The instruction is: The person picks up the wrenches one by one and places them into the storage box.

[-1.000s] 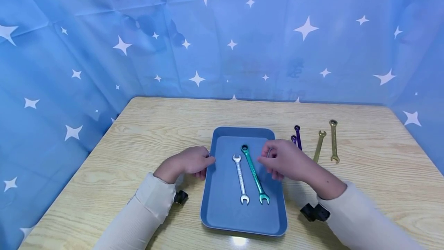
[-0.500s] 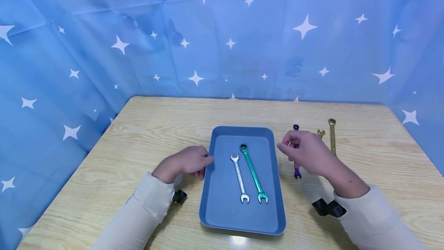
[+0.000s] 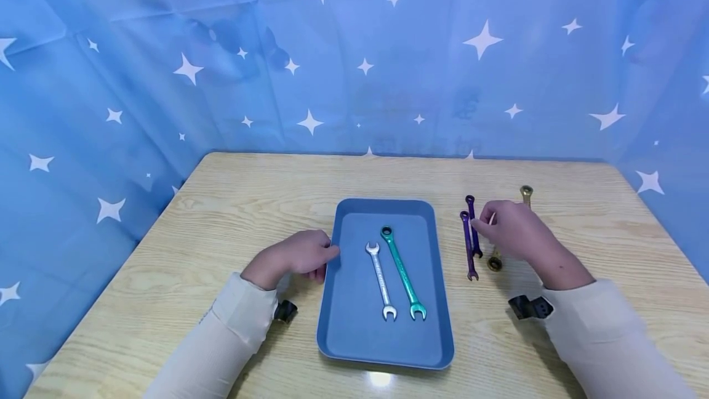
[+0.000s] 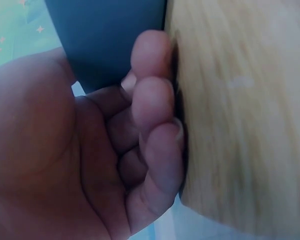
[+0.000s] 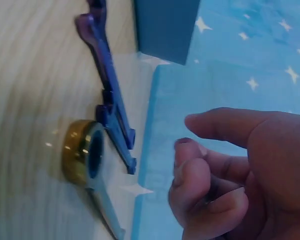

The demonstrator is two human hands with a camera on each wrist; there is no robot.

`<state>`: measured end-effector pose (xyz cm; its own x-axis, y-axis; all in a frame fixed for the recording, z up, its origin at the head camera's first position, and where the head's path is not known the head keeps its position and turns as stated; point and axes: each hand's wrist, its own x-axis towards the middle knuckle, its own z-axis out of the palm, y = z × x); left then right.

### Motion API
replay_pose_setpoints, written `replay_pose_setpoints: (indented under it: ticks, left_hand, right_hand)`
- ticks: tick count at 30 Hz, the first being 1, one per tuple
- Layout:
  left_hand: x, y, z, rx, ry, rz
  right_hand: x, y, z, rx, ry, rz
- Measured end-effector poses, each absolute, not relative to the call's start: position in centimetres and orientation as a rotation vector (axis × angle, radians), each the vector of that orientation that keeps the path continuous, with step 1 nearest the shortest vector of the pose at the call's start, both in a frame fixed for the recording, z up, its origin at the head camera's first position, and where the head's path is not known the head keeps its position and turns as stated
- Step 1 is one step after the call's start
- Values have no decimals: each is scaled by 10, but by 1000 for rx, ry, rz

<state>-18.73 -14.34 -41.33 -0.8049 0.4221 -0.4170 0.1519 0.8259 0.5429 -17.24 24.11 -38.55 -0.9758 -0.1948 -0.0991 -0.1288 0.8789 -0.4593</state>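
My left hand (image 3: 299, 255) pinches the left rim of a blue tray (image 3: 360, 337), thumb over the edge; in the left wrist view its curled fingers (image 4: 152, 102) lie against the outer wall. Inside the tray are a silver open-end wrench (image 3: 380, 281) and a green combination wrench (image 3: 402, 268). Over the loose wrenches at the right hovers my right hand (image 3: 512, 229), loosely bent and holding nothing. Just left of it lie two purple wrenches (image 3: 468, 245). Below it a gold wrench (image 3: 495, 263) is partly hidden, and another gold wrench (image 3: 526, 191) shows only its far end.
A light wooden table (image 3: 266, 196) carries everything. Blue star-print cloth (image 3: 354, 66) hangs behind it and along its left side. In the right wrist view, the tray's corner (image 5: 165, 30) stands beyond the purple wrenches.
My right hand has moved from above the tray's right edge rightward to the loose wrenches, uncovering both purple ones. The left hand stays at the rim.
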Motion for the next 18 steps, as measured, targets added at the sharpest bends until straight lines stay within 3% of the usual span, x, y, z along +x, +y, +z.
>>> replay_pose_setpoints:
  ticks: [18]
  left_hand:
    - [-186, -144, -414, 408, 2468, 688]
  right_hand:
    - [-168, 232, -398, -315, 2770, -652]
